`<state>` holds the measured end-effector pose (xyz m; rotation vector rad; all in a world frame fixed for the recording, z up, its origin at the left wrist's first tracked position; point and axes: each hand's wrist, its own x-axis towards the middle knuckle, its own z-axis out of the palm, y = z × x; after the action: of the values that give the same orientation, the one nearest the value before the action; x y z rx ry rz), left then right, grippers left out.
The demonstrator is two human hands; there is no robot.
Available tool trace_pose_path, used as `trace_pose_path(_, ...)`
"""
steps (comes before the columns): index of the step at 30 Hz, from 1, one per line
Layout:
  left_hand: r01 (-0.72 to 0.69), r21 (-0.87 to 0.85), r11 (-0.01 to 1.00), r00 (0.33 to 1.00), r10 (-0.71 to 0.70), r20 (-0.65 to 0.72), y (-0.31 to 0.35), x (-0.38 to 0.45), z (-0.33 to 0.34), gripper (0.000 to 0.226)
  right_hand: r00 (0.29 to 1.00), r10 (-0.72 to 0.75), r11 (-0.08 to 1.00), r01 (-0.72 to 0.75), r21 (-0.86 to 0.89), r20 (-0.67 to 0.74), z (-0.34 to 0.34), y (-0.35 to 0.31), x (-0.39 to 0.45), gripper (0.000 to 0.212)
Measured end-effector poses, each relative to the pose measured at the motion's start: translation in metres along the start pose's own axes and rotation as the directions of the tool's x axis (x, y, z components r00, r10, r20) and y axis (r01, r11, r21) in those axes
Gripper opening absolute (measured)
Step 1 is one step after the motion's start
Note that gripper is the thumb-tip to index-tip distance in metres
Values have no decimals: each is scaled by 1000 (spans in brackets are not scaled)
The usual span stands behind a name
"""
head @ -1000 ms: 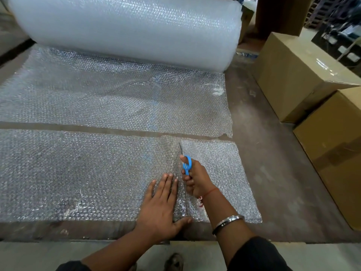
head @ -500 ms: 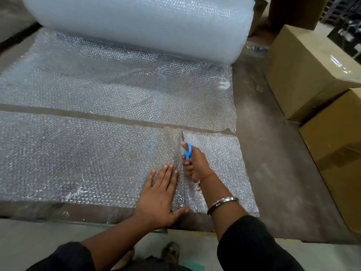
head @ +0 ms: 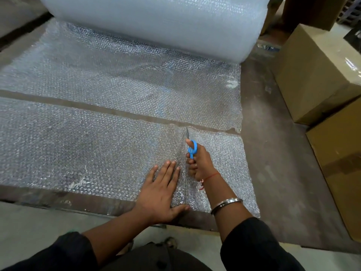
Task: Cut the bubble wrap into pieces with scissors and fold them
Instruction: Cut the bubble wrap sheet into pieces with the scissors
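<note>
Blue-handled scissors point(head: 191, 146) sit in the right hand point(head: 198, 163), thumb through the upper loop and the other fingers curled round the lower handle. Their steel blades point away from the person, toward the far edge of the near strip point(head: 78, 147) of bubble wrap, so the long axis of the scissors runs front to back, straight along the cut. The tips lie just short of that far edge, beside the bare gap that parts this strip from the sheet point(head: 127, 90) beyond; I judge the cut to be nearly through.

Just beside the cut line on its left, the left hand point(head: 163, 194) lies flat with fingers straight and spread, palm pressing the strip down. That placing likely keeps the light film taut and stops it sliding or bunching ahead of the blades. The thumb reaches across to the slit at the strip's near edge.

To the right of the slit lies the piece point(head: 224, 169) being freed, roughly square and flat on the floor. The strip itself runs left to right, across the line of the scissors.

Farther out, the sheet leads up to the big roll point(head: 156, 26), whose axis also runs left to right. Cardboard boxes point(head: 316, 75) stand well apart at the right.
</note>
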<state>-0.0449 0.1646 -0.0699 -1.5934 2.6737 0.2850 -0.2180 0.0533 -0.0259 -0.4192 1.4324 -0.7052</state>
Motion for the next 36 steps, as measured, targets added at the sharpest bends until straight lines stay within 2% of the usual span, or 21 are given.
trace_pose_path(10,-1,-11,1000,1000,1,0,-2,0,3,117,999,-50,998,49,-42,-11,10,-23,19,47)
trace_pose_path(17,-1,-14,1000,1000,1,-3,-2,0,2,117,998,-67,998,67,17,21,6,-26,18,43)
trace_pose_path(25,6,-41,999,1000,-6,-23,-1,1,3,115,989,-135,991,135,-9,-57,-19,-22,-21,36)
trace_pose_path(27,6,-30,1000,999,-7,-33,0,1,2,113,954,-264,964,255,-76,-142,-32,-7,-39,27)
trace_pose_path(29,19,-31,999,998,-21,-51,1,4,0,110,832,-498,863,449,-230,-244,-43,17,-48,28)
trace_pose_path(31,25,-44,999,998,-28,-63,3,9,-3,105,718,-646,756,555,-347,-259,-53,41,-47,26)
trace_pose_path(33,4,-37,999,999,-5,-39,5,16,-5,100,682,-694,699,561,-444,-231,-61,61,-39,24)
trace_pose_path(36,-25,-12,1000,1000,25,13,7,23,2,97,658,-725,622,500,-603,-203,-76,76,-30,32)
